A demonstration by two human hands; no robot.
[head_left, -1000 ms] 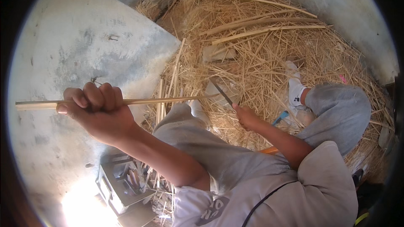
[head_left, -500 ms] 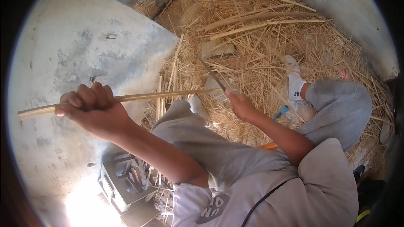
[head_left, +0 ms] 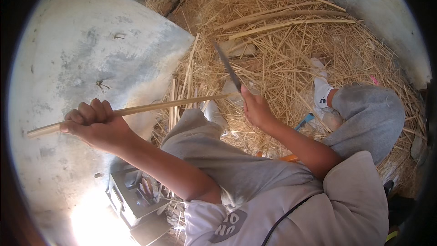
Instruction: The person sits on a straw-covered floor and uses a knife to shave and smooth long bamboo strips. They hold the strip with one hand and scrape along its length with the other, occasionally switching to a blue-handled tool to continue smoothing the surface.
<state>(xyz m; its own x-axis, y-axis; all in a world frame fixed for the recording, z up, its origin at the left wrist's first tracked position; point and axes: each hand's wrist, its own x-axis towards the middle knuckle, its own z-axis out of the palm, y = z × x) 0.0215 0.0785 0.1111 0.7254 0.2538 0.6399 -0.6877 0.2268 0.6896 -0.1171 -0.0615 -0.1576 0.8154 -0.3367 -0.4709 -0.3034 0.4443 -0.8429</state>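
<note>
A long pale strip (head_left: 150, 108) runs nearly level across the middle of the view, from its butt end at 9 o'clock to its tip near centre, where it meets the blade. The left hand (head_left: 93, 125) is clamped around the strip close to the butt end, fingers curled over the top, a short length projecting beyond the fist. The right hand (head_left: 256, 109), well apart from the left, is closed on the handle of a knife (head_left: 227, 67); the dark blade rises toward 12 o'clock and touches the strip's tip. Below the strip lie the person's grey-trousered legs, one knee (head_left: 373, 114) bent out toward 3 o'clock, with a white shoe (head_left: 322, 92) just beside it. A bed of straw (head_left: 282, 50) covers the ground from centre to 1 o'clock, with several loose strips (head_left: 277, 16) lying across it near 12 o'clock and a bundle of short sticks (head_left: 180, 95) standing just under the held strip. A grey concrete slab (head_left: 91, 50) fills the area from 9 to 11 o'clock. A small box (head_left: 132, 196) holding tools sits at 7 o'clock, beside a sunlit patch.
</note>
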